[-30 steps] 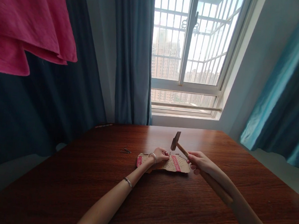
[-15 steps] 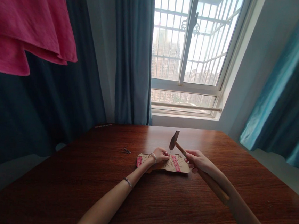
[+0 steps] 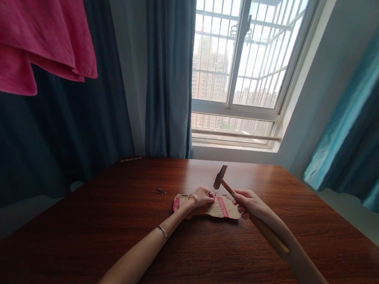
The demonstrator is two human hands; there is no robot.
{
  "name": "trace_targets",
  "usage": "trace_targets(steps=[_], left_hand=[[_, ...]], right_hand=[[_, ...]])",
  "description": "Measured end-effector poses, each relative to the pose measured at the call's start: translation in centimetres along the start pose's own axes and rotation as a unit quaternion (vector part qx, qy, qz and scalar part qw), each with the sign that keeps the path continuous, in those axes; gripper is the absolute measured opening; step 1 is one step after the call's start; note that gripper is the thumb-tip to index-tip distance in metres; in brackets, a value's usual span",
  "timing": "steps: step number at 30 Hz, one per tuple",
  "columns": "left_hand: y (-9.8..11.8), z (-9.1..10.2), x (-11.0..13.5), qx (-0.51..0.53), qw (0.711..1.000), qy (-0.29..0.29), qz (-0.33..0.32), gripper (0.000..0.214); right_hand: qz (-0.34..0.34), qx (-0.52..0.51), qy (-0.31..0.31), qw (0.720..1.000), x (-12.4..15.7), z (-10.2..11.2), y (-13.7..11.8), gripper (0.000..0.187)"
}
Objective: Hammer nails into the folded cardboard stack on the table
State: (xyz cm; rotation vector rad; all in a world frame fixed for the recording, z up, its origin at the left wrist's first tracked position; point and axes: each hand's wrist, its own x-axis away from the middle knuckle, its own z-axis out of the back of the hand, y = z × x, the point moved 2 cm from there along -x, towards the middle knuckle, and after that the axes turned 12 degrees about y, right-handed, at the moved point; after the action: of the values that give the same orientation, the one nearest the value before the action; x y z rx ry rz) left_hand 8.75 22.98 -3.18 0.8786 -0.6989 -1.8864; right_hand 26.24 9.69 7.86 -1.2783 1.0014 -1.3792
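My left hand (image 3: 203, 196) pinches a thin upright nail (image 3: 215, 194) over a piece of cardboard (image 3: 218, 209). Pink bands and many small dark dots or holes cover the cardboard, which lies on the table. With its fingers closed round the wooden handle, my right hand (image 3: 248, 203) holds a hammer (image 3: 220, 178). The hammer's dark metal head hangs just above the top of the nail, and its handle runs back under my right forearm. My left palm and wrist hide part of the cardboard.
Several loose nails (image 3: 160, 191) lie on the brown wooden table (image 3: 199, 253), left of the cardboard. Behind the table are a barred window (image 3: 237, 66) and a blue curtain (image 3: 169, 69). Pink cloth (image 3: 36, 27) hangs at the upper left.
The hammer and my right hand have shifted very slightly left. My left hand, the nail and the cardboard stay where they were.
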Motion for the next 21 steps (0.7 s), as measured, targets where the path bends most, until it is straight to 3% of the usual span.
trace_targets(steps=[21], left_hand=[[-0.8,-0.3,-0.3,-0.012,1.0,0.001,-0.016,0.023]], right_hand=[[-0.02,-0.031,0.015,0.999,-0.7,0.1,1.0,0.027]])
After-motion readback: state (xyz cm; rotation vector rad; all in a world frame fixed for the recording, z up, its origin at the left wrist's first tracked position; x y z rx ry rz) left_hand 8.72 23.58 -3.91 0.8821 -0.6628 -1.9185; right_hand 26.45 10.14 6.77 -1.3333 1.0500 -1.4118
